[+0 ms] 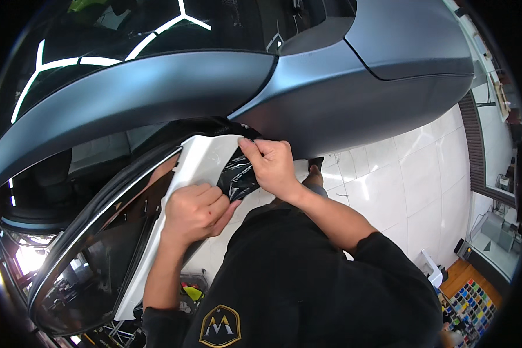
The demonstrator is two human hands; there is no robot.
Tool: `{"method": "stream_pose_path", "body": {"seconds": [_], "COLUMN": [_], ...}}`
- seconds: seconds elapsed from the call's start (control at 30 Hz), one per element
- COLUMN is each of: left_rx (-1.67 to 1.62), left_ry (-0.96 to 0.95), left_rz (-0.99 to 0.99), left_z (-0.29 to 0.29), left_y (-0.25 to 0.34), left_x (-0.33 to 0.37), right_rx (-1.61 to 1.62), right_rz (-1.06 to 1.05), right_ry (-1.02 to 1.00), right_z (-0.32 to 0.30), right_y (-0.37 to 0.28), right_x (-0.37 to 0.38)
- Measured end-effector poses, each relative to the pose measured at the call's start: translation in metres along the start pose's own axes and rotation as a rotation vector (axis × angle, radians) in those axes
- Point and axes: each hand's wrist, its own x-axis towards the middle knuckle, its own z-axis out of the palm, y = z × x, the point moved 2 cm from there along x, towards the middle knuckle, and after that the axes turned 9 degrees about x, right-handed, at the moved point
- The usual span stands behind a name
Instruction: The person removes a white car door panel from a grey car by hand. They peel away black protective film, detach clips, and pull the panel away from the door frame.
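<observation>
A smooth white panel [202,161] runs along the edge of an open car door with a dark window [93,272]. Glossy, wrinkled black film [238,177] hangs at the panel's right side, between my hands. My right hand [272,165] is closed in a pinch at the panel's upper right corner, with the film's top edge at its thumb and fingers. Lower down, my left hand [196,211] lies over the panel with curled fingers, its thumb against the lower part of the film. The fingertips of the left hand are partly hidden.
Above my hands curves the car's matte blue-grey roof rail [156,75], which meets the rear body panel [354,98]. White floor tiles [388,180] lie to the right. A cart [194,284] with small items stands below the door, and a colourful swatch board [472,310] is at the lower right.
</observation>
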Motion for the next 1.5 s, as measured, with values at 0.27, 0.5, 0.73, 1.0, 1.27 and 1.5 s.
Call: {"method": "stream_pose_path", "body": {"seconds": [0.27,0.5,0.73,1.0,1.27,1.5], "left_rx": [-0.005,-0.125,-0.172,-0.136,-0.153,-0.103], "left_ry": [-0.106,-0.136,-0.031,-0.074,-0.106,-0.025], "left_rz": [-0.012,0.004,-0.040,-0.110,-0.140,-0.169], "left_z": [0.000,-0.008,-0.006,-0.010,-0.012,-0.016], "left_y": [0.002,-0.003,-0.009,-0.002,-0.022,-0.037], "left_x": [0.000,0.000,-0.002,0.009,0.010,0.009], "right_rx": [0.177,0.119,0.101,0.453,0.405,0.043], "right_rz": [0.076,0.102,0.182,0.389,0.797,0.300], "right_ry": [0.108,0.165,0.099,-0.181,-0.350,-0.149], "right_z": [-0.010,-0.030,-0.046,-0.061,-0.039,-0.013], "right_y": [0.041,0.058,0.046,0.014,0.024,0.014], "right_x": [-0.037,-0.070,-0.093,-0.073,-0.013,-0.001]}}
